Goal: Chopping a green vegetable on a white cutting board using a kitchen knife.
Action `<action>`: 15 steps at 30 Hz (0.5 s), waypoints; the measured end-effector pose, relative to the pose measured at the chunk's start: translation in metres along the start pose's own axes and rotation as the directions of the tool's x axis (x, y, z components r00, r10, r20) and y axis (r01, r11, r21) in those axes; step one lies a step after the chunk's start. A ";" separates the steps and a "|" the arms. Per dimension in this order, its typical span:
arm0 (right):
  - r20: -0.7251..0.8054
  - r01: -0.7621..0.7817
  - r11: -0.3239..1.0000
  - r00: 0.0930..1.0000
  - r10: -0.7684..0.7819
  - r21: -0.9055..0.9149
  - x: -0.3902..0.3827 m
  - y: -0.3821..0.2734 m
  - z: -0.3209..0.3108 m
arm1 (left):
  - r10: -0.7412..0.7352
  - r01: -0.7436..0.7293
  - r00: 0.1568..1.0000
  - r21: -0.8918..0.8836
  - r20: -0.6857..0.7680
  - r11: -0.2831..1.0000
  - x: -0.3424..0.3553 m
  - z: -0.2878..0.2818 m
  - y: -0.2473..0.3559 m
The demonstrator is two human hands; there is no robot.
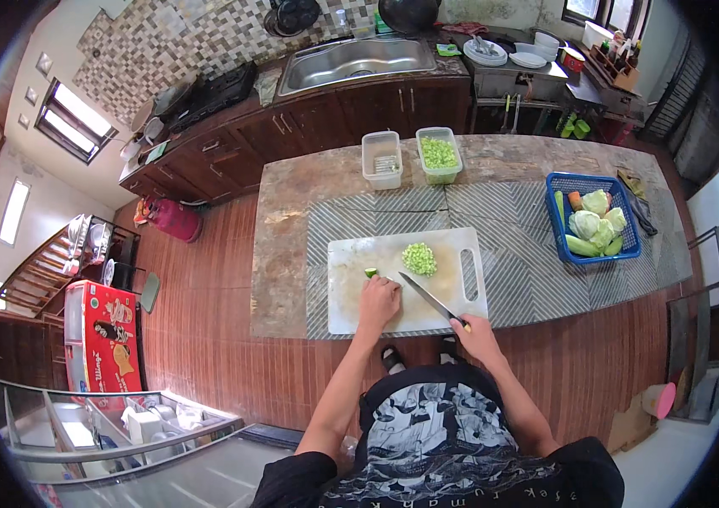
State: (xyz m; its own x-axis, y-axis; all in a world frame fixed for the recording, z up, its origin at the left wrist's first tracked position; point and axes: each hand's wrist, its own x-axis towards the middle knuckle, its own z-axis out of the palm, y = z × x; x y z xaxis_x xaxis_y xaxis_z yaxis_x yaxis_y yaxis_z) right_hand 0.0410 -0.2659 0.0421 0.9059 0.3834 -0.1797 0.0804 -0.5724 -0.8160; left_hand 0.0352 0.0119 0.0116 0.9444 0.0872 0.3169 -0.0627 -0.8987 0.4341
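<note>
Your L fingers [387,289] clasp a green veg pc [371,272]. R fingers [464,323] grip a slim metal knife [427,295] over smooth white board [347,292].

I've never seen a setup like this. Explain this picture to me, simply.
No robot here: these are a person's own bare hands. The single picture comes from a wide fisheye camera on their head, looking down, so straight edges bend near the rim. The picture's left is the person's left.

The right hand holds a knife over a white cutting board. The left hand is at a small green piece; whether it grips it is unclear. A chopped green pile lies on the board.

Farther back on the table stand two plastic tubs and a blue basket of vegetables.
</note>
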 end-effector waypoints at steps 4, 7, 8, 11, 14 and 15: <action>0.038 -0.044 0.999 0.998 0.044 0.008 0.001 -0.002 0.002 | -0.063 0.062 0.997 -0.026 -0.045 0.998 0.000 0.009 0.008; 0.050 -0.063 0.998 0.997 0.063 0.006 0.001 -0.002 0.003 | -0.076 0.076 0.996 -0.008 -0.051 0.997 0.004 0.007 0.012; 0.049 -0.066 0.998 0.997 0.065 0.010 0.001 -0.003 0.002 | -0.076 0.076 0.996 0.002 -0.056 0.997 0.006 0.006 0.013; 0.055 -0.070 0.997 0.996 0.069 0.018 0.001 -0.005 0.000 | -0.062 0.061 0.998 -0.016 -0.031 0.998 0.003 0.001 0.004; 0.024 -0.042 0.998 0.999 0.041 0.043 0.000 -0.002 -0.001 | -0.072 0.068 0.997 -0.117 -0.029 0.991 -0.003 -0.005 -0.011; 0.023 -0.044 0.998 0.999 0.043 0.045 0.000 -0.001 -0.002 | -0.070 0.067 0.997 -0.117 -0.027 0.991 -0.006 -0.007 -0.015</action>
State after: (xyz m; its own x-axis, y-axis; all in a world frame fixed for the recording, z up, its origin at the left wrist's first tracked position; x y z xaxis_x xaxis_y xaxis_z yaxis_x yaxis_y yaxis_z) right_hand 0.0414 -0.2671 0.0443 0.8989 0.3746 -0.2274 0.0213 -0.5556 -0.8312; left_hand 0.0287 0.0283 0.0090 0.9375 0.1619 0.3082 -0.0366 -0.8346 0.5497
